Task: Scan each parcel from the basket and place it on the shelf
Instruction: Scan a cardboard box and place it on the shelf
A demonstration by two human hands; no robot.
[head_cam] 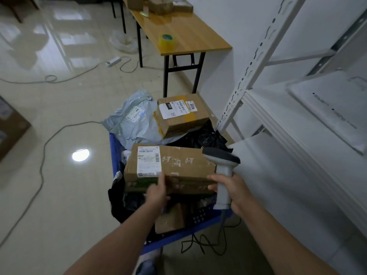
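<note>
Head view showed, over the blue basket (113, 155), the left hand (157, 192) pinching the near edge of the box (178, 165), thumb on top by the label. The carton looked stiff, taped and fairly light but wide, so a hold under both ends would suit. The right hand (235, 192) was curled round the scanner (223, 167), fingertips by the box's right end, with the shelf (288, 135) just beside.
</note>
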